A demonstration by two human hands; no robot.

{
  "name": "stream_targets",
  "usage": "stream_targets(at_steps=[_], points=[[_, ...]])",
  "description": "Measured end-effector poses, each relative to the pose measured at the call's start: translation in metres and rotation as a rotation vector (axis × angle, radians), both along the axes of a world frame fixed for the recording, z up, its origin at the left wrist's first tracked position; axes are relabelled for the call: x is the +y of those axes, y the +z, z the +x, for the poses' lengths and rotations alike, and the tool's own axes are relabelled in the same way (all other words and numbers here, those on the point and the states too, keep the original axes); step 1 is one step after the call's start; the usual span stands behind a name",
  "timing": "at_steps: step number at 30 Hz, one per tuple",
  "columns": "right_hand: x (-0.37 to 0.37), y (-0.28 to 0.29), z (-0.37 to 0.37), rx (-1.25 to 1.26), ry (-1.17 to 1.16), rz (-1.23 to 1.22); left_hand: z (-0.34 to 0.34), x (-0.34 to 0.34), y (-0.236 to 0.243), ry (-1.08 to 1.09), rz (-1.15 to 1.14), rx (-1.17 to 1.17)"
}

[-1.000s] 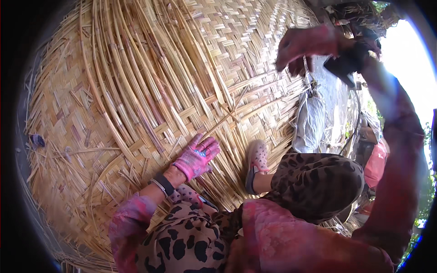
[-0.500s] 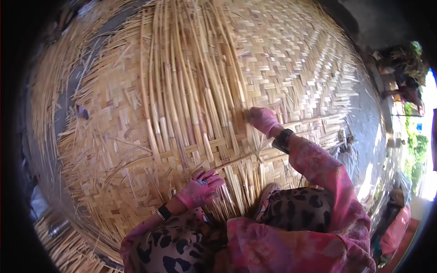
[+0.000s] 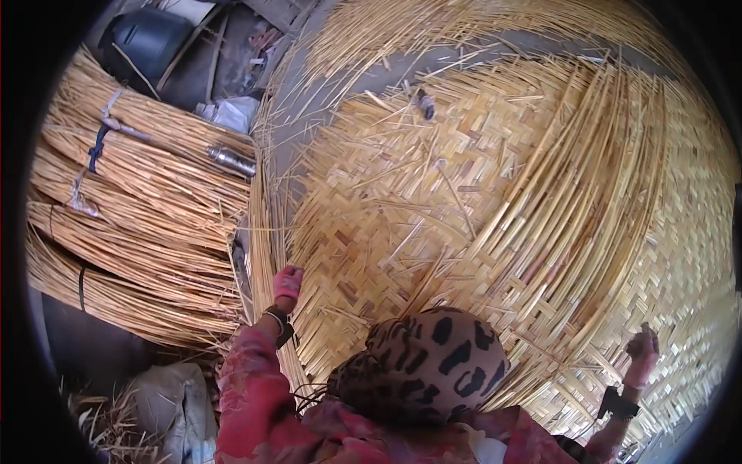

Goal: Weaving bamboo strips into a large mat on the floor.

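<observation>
A large woven mat of split reeds (image 3: pixel 371 263) covers the ground in front of me. Loose long reeds (image 3: pixel 572 193) lie side by side across it. At the mat's left edge is my left hand (image 3: pixel 288 283), pink-stained, its fingers curled in, beside a narrow run of reeds (image 3: pixel 265 224) along that edge. Whether a reed is inside the fingers is hidden. Farther right, my right hand (image 3: pixel 643 357) is low over the weave with fingers bent together; I cannot make out anything held.
Tied bundles of reeds (image 3: pixel 147 216) are stacked at the left, a metal flask (image 3: pixel 232 160) on them. Behind are a dark bucket (image 3: pixel 147 42) and a pale plastic bag (image 3: pixel 232 114). A grey sack (image 3: pixel 174 406) lies near left. More reeds (image 3: pixel 464 27) spread at the far side.
My view has swung left, bringing the tied bundles into sight. The left hand, its fingers spread before, is now curled at the mat's left edge. My right hand has left the loose reeds.
</observation>
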State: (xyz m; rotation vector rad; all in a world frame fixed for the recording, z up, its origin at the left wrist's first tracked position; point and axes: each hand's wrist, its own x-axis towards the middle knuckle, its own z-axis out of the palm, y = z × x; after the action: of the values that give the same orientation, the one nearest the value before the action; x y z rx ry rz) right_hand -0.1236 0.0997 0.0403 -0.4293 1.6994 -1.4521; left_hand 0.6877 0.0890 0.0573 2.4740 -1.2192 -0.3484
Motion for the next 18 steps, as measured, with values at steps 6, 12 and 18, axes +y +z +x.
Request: stream_targets(at_steps=[6, 12, 18], points=[[0.026, -0.027, -0.152, 0.116, 0.091, -0.06, 0.067, 0.043, -0.022, 0.383, 0.033, -0.165], [-0.023, 0.077, -0.086, 0.32, 0.05, 0.025, 0.089, 0.076, -0.038, 0.571, 0.076, -0.28], [-0.086, 0.089, -0.032, 0.279, 0.31, 0.026, 0.144, 0.032, -0.076, 0.462, -0.236, 0.03]])
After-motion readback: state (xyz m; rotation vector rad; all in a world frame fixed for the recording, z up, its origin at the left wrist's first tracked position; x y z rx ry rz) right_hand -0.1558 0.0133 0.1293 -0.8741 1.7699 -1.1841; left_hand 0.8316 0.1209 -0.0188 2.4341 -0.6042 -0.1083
